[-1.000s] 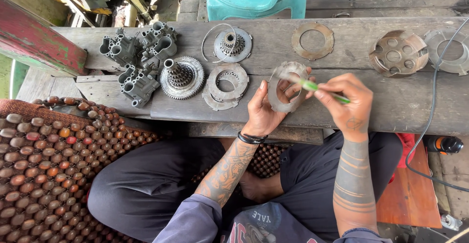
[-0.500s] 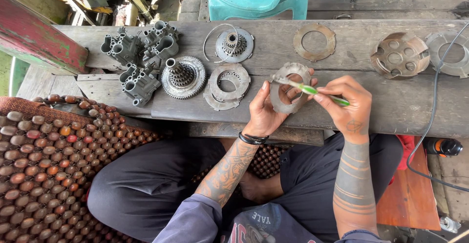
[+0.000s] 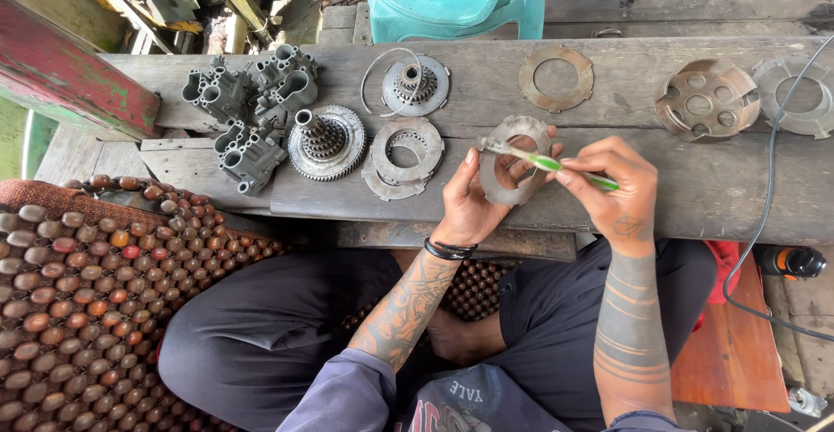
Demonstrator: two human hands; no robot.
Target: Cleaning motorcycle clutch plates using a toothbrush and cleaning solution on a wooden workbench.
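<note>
Weathered planks [image 3: 712, 189] span the frame, strewn with clutch parts: housings [image 3: 248, 111] at upper left, a gear hub [image 3: 327, 143], stacked rings [image 3: 401, 156], and discs toward upper right. At centre, the left hand [image 3: 473, 202] grips a grey plate [image 3: 512, 161], tilted just above the planks, while the right hand [image 3: 612, 189] pinches a green brush [image 3: 547, 161] across it. Brushing looks underway; other parts lie untouched. Compared with before, the brush tip sits farther left.
</note>
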